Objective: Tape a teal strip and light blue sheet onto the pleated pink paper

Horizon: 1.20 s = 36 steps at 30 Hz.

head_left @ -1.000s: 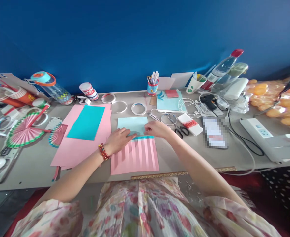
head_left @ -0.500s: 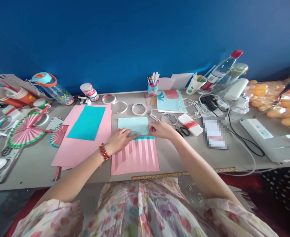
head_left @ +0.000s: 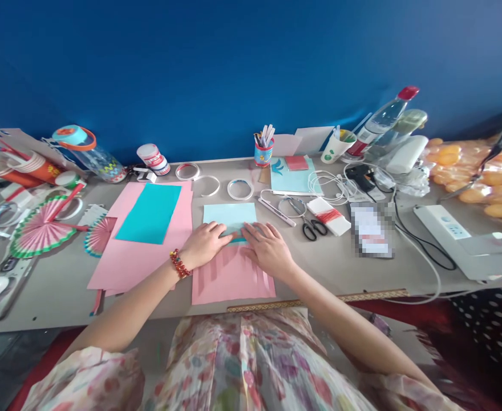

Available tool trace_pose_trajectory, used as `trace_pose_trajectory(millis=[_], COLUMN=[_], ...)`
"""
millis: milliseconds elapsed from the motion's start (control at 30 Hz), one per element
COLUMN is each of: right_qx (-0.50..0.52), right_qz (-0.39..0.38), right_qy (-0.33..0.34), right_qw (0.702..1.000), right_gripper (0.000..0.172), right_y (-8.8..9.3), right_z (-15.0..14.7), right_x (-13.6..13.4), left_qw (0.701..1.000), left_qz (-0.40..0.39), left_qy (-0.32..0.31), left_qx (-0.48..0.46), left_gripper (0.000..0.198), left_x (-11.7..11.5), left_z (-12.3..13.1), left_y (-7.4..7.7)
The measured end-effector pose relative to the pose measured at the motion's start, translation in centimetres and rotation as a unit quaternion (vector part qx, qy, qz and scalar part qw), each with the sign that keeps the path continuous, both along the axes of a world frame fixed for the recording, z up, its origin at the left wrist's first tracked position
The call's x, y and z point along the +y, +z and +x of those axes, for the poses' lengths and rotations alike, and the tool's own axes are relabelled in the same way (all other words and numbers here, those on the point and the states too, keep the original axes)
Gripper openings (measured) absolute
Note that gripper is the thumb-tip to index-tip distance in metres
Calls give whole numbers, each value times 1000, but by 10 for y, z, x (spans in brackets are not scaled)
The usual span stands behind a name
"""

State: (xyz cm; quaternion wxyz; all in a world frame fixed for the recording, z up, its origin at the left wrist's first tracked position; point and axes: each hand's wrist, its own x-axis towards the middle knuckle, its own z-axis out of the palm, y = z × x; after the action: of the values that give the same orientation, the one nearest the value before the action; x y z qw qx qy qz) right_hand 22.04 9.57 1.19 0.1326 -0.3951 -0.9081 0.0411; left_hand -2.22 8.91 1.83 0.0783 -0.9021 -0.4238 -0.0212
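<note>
A pale blue sheet [head_left: 229,212] lies at the far edge of a pink sheet [head_left: 223,286] with lengthwise creases. Between the two runs a narrow teal strip [head_left: 239,241]. My left hand [head_left: 203,244], a beaded bracelet at its wrist, rests on the left side where the sheets meet, fingers stretched out. Flat on the right side of that line is my right hand [head_left: 271,249], its fingers extended toward the left fingertips. Neither hand grips anything; both press on the paper. The parts of the strip under the fingers are hidden.
A teal sheet [head_left: 150,214] tops larger pink sheets [head_left: 105,265] at left, beside pleated paper fans [head_left: 43,225]. Scissors [head_left: 314,229], a pen [head_left: 279,212], a white card wound with red thread [head_left: 330,216] and a phone [head_left: 371,231] lie right. A wooden ruler [head_left: 268,306] lines the front edge.
My right hand has come down and left from the pale sheet's right edge, its fingers unbending flat onto the paper. The left hand stays nearly in place.
</note>
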Motion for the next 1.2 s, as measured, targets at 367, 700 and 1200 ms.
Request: trace_pose_trajectory(millis=[367, 700, 1200], right_qx=[-18, -16, -4], right_qz=[1, 0, 2], right_qy=[-47, -40, -28], right_qw=[999, 999, 1000], right_gripper=[49, 48, 44], right_y=[-4, -3, 0], right_z=[23, 25, 29], right_x=[-9, -8, -5], left_qw=[998, 987, 979], left_qz=[-15, 24, 51], left_qy=[54, 144, 170], left_qx=[-27, -61, -105], left_gripper=[38, 33, 29], left_x=[-20, -48, -57], left_z=[-3, -31, -27], left_y=[3, 7, 4])
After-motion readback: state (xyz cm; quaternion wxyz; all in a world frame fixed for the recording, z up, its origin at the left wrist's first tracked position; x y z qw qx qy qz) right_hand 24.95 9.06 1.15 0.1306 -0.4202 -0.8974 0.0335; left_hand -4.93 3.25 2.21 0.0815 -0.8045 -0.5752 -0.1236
